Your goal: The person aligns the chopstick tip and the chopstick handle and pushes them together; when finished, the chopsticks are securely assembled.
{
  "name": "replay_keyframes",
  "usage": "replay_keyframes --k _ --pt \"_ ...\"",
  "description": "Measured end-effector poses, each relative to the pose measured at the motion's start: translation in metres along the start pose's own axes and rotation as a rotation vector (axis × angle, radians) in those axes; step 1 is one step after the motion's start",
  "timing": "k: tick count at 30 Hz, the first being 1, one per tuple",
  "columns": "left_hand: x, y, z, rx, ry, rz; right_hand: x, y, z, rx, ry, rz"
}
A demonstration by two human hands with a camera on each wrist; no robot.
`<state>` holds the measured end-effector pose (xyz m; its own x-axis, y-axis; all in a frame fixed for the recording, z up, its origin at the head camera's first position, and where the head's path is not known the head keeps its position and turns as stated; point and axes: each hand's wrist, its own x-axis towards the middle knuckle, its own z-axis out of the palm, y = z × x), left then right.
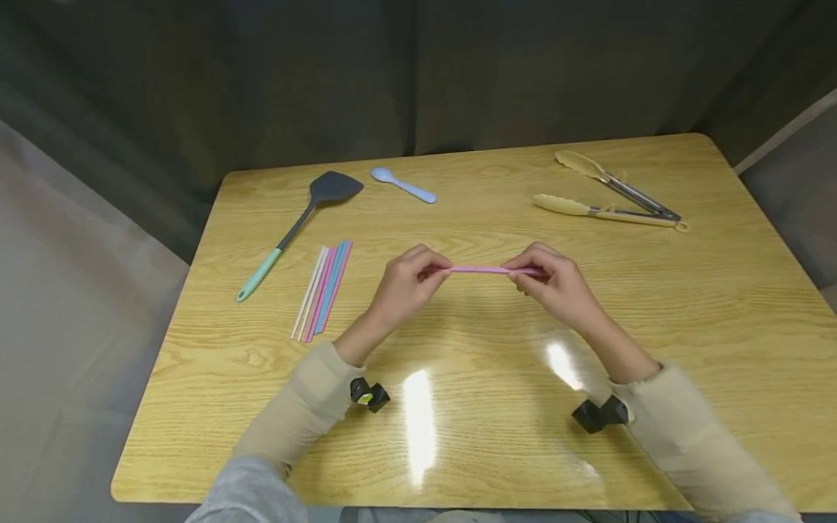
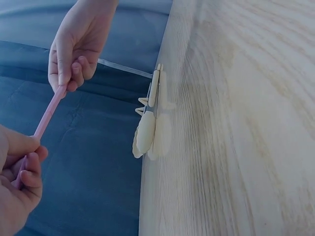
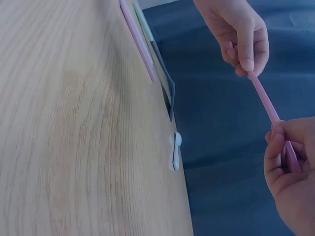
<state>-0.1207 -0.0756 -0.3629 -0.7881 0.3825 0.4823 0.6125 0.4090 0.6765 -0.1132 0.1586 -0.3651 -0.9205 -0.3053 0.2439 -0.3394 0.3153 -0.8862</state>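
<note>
A pink straw (image 1: 479, 269) is stretched level between both hands above the middle of the table. Its left end is pinched between the thumb and fingers of my left hand (image 1: 410, 280). Near its other end, my right hand (image 1: 549, 280) pinches it the same way, and a short piece runs on under the fingers. In the left wrist view the straw (image 2: 49, 114) looks straight, and the right wrist view shows the straw (image 3: 266, 102) passing into the curled right fingers. Left of my left hand lies a row of several straws (image 1: 322, 290) in white, pink and blue.
A dark spatula (image 1: 335, 187) with a mint handle lies at the back left of the wooden table (image 1: 458, 450). Beside it is a light blue spoon (image 1: 408, 190). Spread yellow tongs (image 1: 634, 216) lie at the back right. A dark curtain (image 1: 418, 73) hangs behind the table.
</note>
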Motion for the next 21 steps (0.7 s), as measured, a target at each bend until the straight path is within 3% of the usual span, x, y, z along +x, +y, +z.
replay_keyframes --k 9,15,18,21 --pt "0.001 0.001 -0.005 -0.010 0.025 0.049 0.002 -0.014 0.000 -0.043 -0.003 -0.022" --pt "-0.001 0.001 -0.005 -0.012 0.025 0.084 0.001 -0.018 -0.006 -0.069 -0.057 0.011" --pt "-0.003 0.002 -0.007 -0.007 0.012 0.066 0.002 -0.019 -0.010 -0.061 -0.085 0.021" --pt "-0.004 0.004 -0.010 0.046 -0.015 0.001 0.002 -0.018 -0.011 -0.058 -0.107 0.013"
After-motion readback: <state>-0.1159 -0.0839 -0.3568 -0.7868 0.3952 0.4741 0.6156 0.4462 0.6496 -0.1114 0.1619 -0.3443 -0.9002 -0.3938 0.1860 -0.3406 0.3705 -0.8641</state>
